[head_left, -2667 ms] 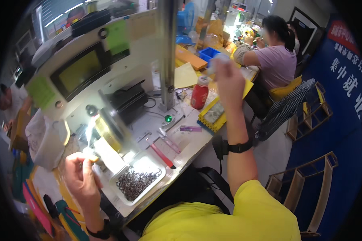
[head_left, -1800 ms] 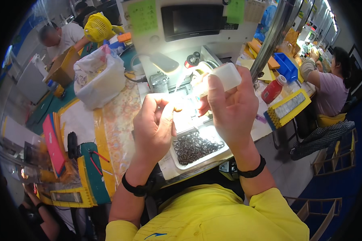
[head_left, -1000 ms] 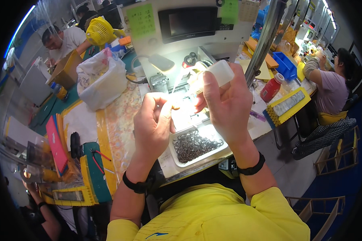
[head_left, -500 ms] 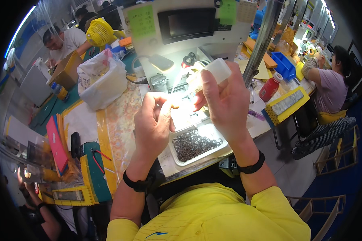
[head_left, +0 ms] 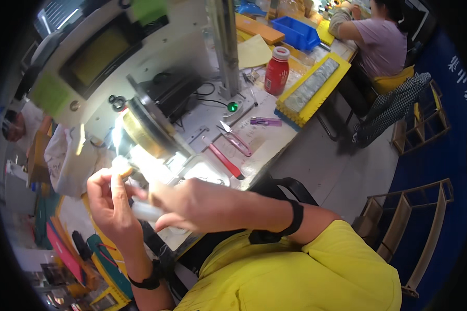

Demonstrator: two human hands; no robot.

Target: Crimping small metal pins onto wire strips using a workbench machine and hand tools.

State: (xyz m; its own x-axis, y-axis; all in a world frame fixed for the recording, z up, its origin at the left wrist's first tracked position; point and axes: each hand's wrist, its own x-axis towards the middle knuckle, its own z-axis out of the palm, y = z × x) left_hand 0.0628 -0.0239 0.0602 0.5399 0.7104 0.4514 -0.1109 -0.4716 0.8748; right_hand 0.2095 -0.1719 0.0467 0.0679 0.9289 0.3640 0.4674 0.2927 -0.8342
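My left hand [head_left: 111,202] is raised, thumb and fingers pinched on a small yellowish piece [head_left: 122,167] that is washed out by bright light. My right hand [head_left: 189,205] lies across in front of my body, close to the left one, and is smeared by motion. A translucent white plastic bottle [head_left: 147,212] shows beneath its fingers, with part of it covered by the hand. Just beyond the hands is a machine with a round brass-coloured part [head_left: 145,129], strongly lit.
On the bench right of the machine lie a red-handled tool [head_left: 225,161], a pink-handled knife [head_left: 236,141] and a purple lighter [head_left: 265,122]. Behind them stand a red bottle [head_left: 277,72], a yellow block [head_left: 316,85] and a blue bin [head_left: 296,32]. A person [head_left: 381,44] sits at the far right.
My view has swung to the right. My right hand has come down with the bottle from its raised, tilted hold, toward my left hand. The left keeps its pinch.
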